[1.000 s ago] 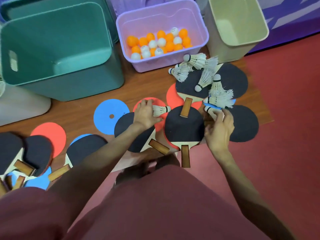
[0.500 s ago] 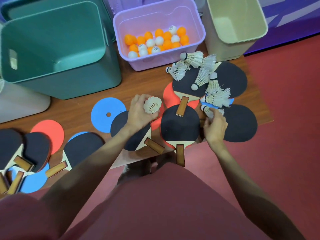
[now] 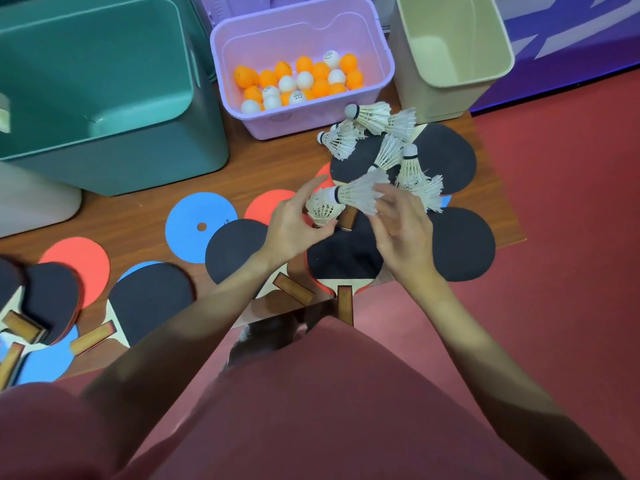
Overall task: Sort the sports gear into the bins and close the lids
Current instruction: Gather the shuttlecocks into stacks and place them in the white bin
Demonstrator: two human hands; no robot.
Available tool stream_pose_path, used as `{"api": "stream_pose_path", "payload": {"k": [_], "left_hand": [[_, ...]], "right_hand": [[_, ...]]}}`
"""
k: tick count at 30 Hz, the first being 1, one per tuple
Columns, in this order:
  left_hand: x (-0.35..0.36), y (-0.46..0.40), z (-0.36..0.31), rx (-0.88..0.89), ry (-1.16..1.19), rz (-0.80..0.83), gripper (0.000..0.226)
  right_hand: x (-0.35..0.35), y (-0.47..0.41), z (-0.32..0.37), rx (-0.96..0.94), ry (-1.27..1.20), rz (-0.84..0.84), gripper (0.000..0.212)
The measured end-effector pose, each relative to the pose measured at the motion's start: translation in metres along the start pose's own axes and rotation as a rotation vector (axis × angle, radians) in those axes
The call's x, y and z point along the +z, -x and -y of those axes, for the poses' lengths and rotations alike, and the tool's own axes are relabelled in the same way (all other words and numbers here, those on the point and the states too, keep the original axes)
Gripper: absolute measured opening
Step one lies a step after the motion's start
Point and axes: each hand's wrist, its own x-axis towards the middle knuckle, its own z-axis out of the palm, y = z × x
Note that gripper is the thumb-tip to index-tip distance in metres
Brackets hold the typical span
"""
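Observation:
My left hand (image 3: 292, 223) grips a white shuttlecock (image 3: 322, 211) by its feathers, above the black paddles (image 3: 346, 251). Right beside it, my right hand (image 3: 401, 233) holds a second shuttlecock (image 3: 360, 192) whose cork end points left into the first one. Several more shuttlecocks (image 3: 381, 123) lie piled on the paddles in front of the beige bin (image 3: 450, 81). The purple bin (image 3: 384, 74) holds orange and white balls (image 3: 301, 81). The teal bin (image 3: 180, 98) stands open at the left. More paddles (image 3: 149, 292) lie at lower left.
Blue (image 3: 194, 220) and red (image 3: 83, 265) paper discs lie on the brown mat (image 3: 138, 209) between the paddles. A white container (image 3: 31, 202) sits at the left edge. Red floor (image 3: 554, 271) spreads to the right. My knees in red cloth fill the bottom.
Both hands lifted off the paddles, each with a shuttlecock. They have come together above the middle paddle, the right shuttlecock's cork now against the left one.

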Motion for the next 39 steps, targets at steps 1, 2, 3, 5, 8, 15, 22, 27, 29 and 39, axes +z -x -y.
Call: {"api": "stream_pose_path", "payload": {"k": [1, 2, 3, 5, 8, 15, 22, 27, 29, 39], "left_hand": [[0.001, 0.0, -0.001, 0.003, -0.009, 0.014, 0.075], [0.003, -0.001, -0.002, 0.003, -0.012, 0.027, 0.078], [0.004, -0.002, -0.003, 0.004, -0.013, 0.039, 0.08], [0.007, -0.003, -0.004, 0.012, -0.026, 0.048, 0.073], [0.009, -0.005, -0.005, 0.02, -0.025, 0.051, 0.051], [0.016, -0.011, 0.0, -0.078, -0.003, 0.012, 0.052], [0.022, -0.021, -0.007, -0.107, 0.039, -0.059, 0.051], [0.025, -0.022, -0.019, -0.095, 0.068, -0.084, 0.047], [0.025, -0.023, -0.019, -0.097, 0.062, -0.085, 0.046], [0.018, -0.017, -0.003, -0.049, -0.03, -0.087, 0.043]], "right_hand": [[0.001, -0.002, -0.004, -0.074, 0.056, 0.026, 0.031], [0.002, -0.004, -0.008, -0.15, 0.1, 0.068, 0.023], [0.002, -0.007, -0.011, -0.215, 0.129, 0.128, 0.018], [0.004, -0.011, -0.015, -0.283, 0.162, 0.272, 0.02], [0.006, -0.014, -0.017, -0.278, 0.166, 0.409, 0.02], [-0.004, -0.025, -0.02, -0.193, 0.059, 0.265, 0.024], [-0.005, -0.061, -0.091, 0.493, 0.509, 0.146, 0.065], [0.013, -0.069, -0.105, 0.556, 0.59, 0.207, 0.065], [0.017, -0.071, -0.109, 0.548, 0.593, 0.215, 0.056], [-0.018, -0.076, -0.047, 0.215, -0.069, 0.126, 0.036]]}}
